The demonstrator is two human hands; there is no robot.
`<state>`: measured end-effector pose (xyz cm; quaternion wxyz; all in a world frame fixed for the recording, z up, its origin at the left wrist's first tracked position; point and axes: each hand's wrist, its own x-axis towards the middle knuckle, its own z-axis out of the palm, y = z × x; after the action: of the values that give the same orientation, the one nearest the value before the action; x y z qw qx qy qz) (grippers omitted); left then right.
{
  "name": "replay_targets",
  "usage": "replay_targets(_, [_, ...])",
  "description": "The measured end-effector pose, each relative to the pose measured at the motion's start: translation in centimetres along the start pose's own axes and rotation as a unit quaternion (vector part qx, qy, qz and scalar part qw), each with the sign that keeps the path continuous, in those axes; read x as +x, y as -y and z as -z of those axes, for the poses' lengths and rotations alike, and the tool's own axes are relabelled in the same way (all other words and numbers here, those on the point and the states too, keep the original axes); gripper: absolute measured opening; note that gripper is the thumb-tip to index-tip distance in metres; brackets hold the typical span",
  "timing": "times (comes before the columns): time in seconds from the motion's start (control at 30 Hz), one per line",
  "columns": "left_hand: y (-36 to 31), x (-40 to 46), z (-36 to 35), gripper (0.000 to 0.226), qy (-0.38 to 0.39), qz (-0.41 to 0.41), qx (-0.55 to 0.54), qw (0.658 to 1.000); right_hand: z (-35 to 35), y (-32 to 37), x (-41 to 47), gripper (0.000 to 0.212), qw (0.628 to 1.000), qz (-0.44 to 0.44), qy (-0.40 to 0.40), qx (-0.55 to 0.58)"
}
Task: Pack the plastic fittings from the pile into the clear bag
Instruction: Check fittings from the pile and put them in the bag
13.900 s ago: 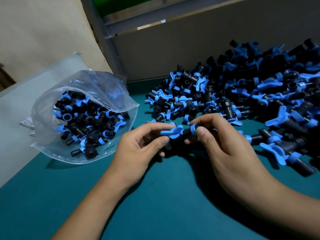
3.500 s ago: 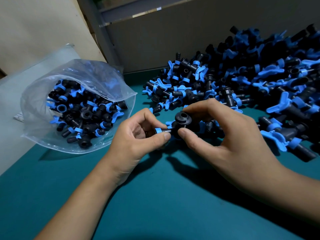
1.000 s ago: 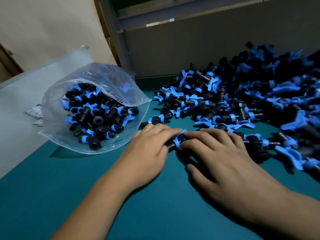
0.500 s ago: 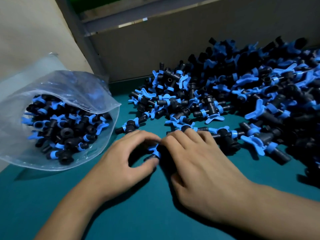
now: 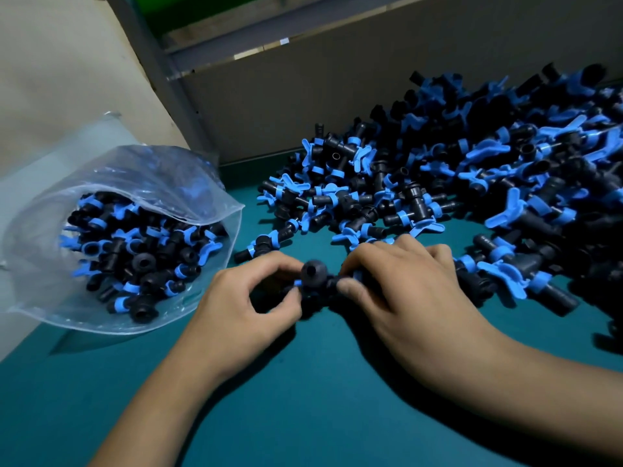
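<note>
Both hands — left hand [image 5: 242,298] and right hand [image 5: 401,288] — pinch one black plastic fitting with blue clips [image 5: 315,276] just above the teal surface [image 5: 303,416], between the heaped pile of matching fittings [image 5: 472,183] and the part-filled clear plastic bag [image 5: 111,237].

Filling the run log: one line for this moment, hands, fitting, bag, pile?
left hand: pinches fitting | right hand: pinches same fitting | clear bag: open, part-filled, left | pile: right, still large
</note>
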<state>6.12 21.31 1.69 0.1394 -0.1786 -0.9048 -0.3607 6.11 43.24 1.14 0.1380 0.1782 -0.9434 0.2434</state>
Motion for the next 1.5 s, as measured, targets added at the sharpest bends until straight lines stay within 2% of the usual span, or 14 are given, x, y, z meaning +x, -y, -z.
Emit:
replay_targets(0.1, [0.1, 0.0, -0.3, 0.021, -0.011, -0.005, -0.016, 1.000, 0.1, -0.2, 0.2, 0.027, 0.995, -0.019, -0.012, 0.095])
replay_targets(0.2, [0.2, 0.3, -0.6, 0.015, -0.053, 0.013, -0.105, 0.993, 0.2, -0.2, 0.1, 0.030, 0.988, -0.026, -0.041, 0.148])
replay_targets(0.3, [0.2, 0.1, -0.5, 0.016, -0.058, 0.033, -0.200, 0.978, 0.3, -0.2, 0.1, 0.030, 0.984, -0.035, -0.041, 0.169])
replay_targets(0.4, [0.0, 0.1, -0.7, 0.006, -0.041, 0.043, -0.228, 0.972, 0.3, -0.4, 0.0, 0.028, 0.983, -0.033, -0.045, 0.174])
replay_targets(0.5, [0.1, 0.0, -0.6, 0.014, -0.042, 0.064, -0.256, 0.964, 0.3, -0.5, -0.2, 0.027, 0.978, -0.043, -0.042, 0.199])
replay_targets(0.67, [0.2, 0.1, -0.6, 0.009, -0.043, 0.086, -0.265, 0.959, 0.3, -0.5, -0.1, 0.032, 0.975, -0.047, -0.030, 0.214])
replay_targets(0.83, [0.4, -0.1, -0.5, 0.023, -0.039, 0.084, -0.273, 0.958, 0.1, -0.8, -0.2, 0.032, 0.969, -0.064, -0.007, 0.240])
replay_targets(0.93, [0.6, 0.0, -0.5, 0.018, -0.040, 0.082, -0.273, 0.958, 0.1, -0.8, -0.2, 0.029, 0.968, -0.061, 0.005, 0.245])
replay_targets(1.0, [0.6, 0.1, -0.5, 0.015, -0.042, 0.080, -0.269, 0.959, 0.1, -0.8, -0.2, 0.026, 0.966, -0.045, 0.000, 0.255])
replay_targets(1.13, [0.5, 0.2, -0.3, 0.027, -0.039, 0.071, -0.281, 0.956, -0.1, -1.1, -0.1, 0.018, 0.951, -0.019, -0.016, 0.308])
replay_targets(1.27, [0.6, 0.2, -0.5, 0.024, -0.032, 0.056, -0.284, 0.957, -0.2, -1.3, -0.4, 0.009, 0.951, 0.006, -0.026, 0.309])
replay_targets(1.5, [0.7, 0.3, -0.5, 0.027, -0.034, 0.067, -0.292, 0.953, -0.1, -1.5, -0.2, 0.019, 0.955, 0.015, -0.064, 0.288])
